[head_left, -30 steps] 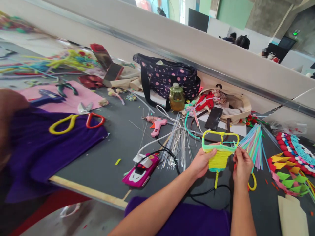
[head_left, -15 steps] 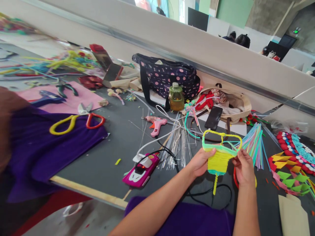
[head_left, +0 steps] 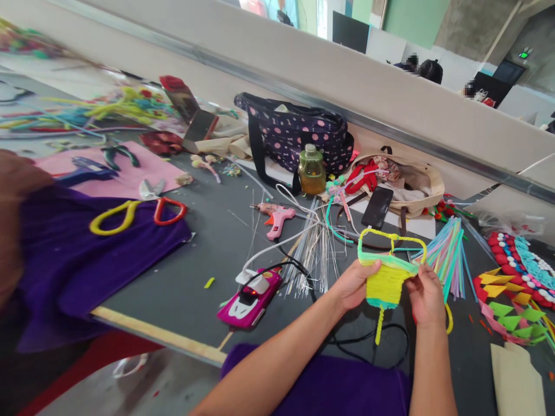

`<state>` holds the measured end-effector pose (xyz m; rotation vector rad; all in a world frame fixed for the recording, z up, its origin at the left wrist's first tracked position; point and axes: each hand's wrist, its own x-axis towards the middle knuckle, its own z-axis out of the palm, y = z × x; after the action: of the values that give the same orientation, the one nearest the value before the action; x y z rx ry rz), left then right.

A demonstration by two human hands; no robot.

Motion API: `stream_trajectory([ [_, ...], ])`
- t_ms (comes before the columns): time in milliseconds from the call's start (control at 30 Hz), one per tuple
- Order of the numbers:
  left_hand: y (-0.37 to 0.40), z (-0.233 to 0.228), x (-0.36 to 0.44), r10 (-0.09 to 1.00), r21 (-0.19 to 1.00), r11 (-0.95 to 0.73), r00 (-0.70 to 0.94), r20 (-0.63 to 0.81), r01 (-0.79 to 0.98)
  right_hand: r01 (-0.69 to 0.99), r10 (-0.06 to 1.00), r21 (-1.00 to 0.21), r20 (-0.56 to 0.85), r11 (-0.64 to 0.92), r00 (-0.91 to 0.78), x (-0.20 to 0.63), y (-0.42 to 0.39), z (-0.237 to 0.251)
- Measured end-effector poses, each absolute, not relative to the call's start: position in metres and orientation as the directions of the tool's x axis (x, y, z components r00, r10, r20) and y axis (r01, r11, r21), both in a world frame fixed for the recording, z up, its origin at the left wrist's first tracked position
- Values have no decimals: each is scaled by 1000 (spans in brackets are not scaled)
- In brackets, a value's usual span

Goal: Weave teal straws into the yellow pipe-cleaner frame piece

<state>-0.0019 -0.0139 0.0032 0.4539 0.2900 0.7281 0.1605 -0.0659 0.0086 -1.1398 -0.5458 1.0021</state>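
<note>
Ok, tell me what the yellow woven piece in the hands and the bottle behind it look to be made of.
Yellow woven piece: fuzzy matte strands wound in rows, probably pipe cleaners. Bottle: clear and glossy, amber liquid showing through; plastic or glass, cannot tell.

My left hand (head_left: pixel 356 284) and right hand (head_left: pixel 425 294) grip a yellow woven pipe-cleaner piece (head_left: pixel 387 276) above the grey worktop (head_left: pixel 195 271), near a pink glue gun (head_left: pixel 277 218).

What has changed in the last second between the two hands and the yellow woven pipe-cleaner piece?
The right hand slid lower along the right edge of the yellow woven pipe-cleaner piece, whose right side rose slightly. The left hand kept its grip on the left edge. The pink glue gun and pink car-shaped device stayed put.
</note>
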Motion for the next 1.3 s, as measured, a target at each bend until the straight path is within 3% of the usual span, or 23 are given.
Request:
stream_trajectory([
  [100, -13, 3, -1, 716, 486, 641, 691, -100, -594, -179, 802, -975, 0, 133, 597, 156, -64, 7],
  [200, -14, 3, 0, 735, 491, 624, 670, -103, -609, 161, 681, -969, 246, 187, 690, 153, -64, 7],
  [333, -18, 6, 2, 758, 522, 593, 644, -105, -613, 668, 642, -731, 579, 136, 503, 153, -66, 8],
  [400, -20, 7, 3, 767, 539, 583, 631, -118, -608, 783, 668, -610, 635, 125, 388, 154, -66, 9],
  [467, -21, 8, 3, 774, 548, 579, 619, -135, -604, 809, 672, -574, 651, 130, 353, 154, -66, 9],
  [700, -20, 6, 3, 761, 531, 599, 633, -144, -599, 621, 582, -768, 581, 159, 569, 152, -66, 10],
  [933, -19, 9, 2, 762, 497, 600, 637, -115, -627, 286, 557, -952, 298, 111, 775, 154, -64, 5],
  [1200, -17, 1, 3, 704, 438, 666, 703, -103, -603, -218, 666, -948, -11, 230, 746, 156, -63, 5],
  [1300, -16, -3, 3, 662, 409, 705, 744, -86, -580, -312, 746, -926, -52, 213, 664, 160, -64, 4],
])
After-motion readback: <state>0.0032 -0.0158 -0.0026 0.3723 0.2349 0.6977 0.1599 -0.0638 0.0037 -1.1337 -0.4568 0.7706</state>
